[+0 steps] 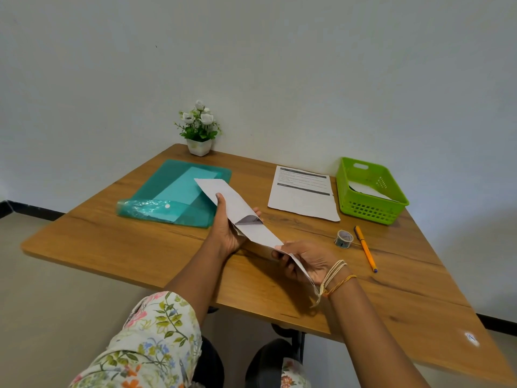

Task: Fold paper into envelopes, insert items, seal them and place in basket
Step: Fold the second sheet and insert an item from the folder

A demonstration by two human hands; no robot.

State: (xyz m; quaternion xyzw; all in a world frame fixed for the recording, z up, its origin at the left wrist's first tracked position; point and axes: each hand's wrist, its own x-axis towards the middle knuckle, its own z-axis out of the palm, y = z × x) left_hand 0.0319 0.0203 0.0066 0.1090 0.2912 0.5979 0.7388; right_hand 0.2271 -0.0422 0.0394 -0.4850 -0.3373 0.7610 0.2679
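Both hands are up off the surface here, sharing one long folded sheet of paper [246, 217] between them. The left hand [228, 231] grips it around the middle, thumb laid over the top face and fingertips peeking out on the far edge. The right hand [303, 261] pinches the near end, fingers curled round the edge of the paper, with thread bracelets [334, 278] looped at the wrist. The paper runs on a slant, its far end reaching up over the corner of the green folder [173, 191], its near end down by the right wrist, and a dark printed patch shows at a fold near the middle. It's held in the air above the wooden surface [140, 247], not lying on it.

Out to the right, a small roll of tape [343, 239] stands just beside an orange pen [365, 247]. Beyond those lies a flat printed sheet [303, 196], and next to it the bright green basket [370, 190] with something white already inside. At the far edge, against the wall, sits a little potted plant [199, 130] with white flowers. A floral sleeve [145, 345] covers the left arm down low
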